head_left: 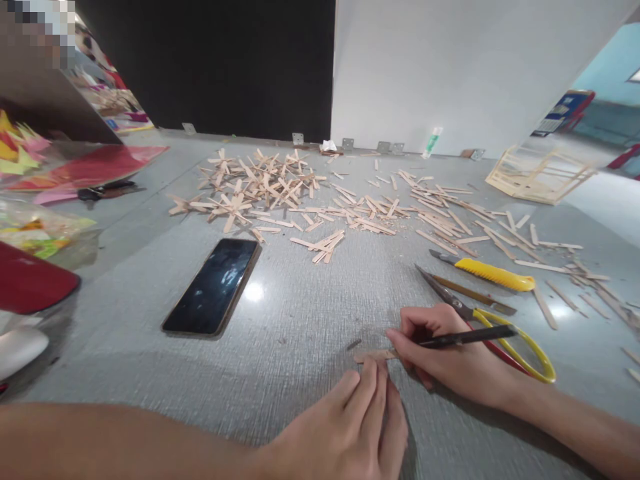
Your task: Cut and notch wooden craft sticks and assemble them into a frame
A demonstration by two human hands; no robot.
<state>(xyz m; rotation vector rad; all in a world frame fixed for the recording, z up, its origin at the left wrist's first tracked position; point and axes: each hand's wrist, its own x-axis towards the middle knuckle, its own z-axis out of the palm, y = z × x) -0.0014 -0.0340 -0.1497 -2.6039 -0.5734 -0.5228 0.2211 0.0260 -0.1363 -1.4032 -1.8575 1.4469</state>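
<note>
Near the front of the grey table, my left hand (355, 420) presses its fingertips down on a short wooden craft stick (373, 357). The fingers lie close together and cover part of the stick. My right hand (440, 350) is closed around a slim black pen (475, 337), whose back end points right; its tip is hidden behind the fingers at the stick's right end. A small dark sliver (354, 345) lies just beyond the stick. Partly under my right wrist are scissors (465, 310) with yellow and red handles.
Beyond the scissors lie a brown-handled blade (473, 293) and a yellow cutter (495, 273). A phone (213, 287) rests left of centre. Farther back are star-shaped stick pieces (265, 180), loose sticks (445, 213), a glue tube (433, 142) and a stick frame (543, 177).
</note>
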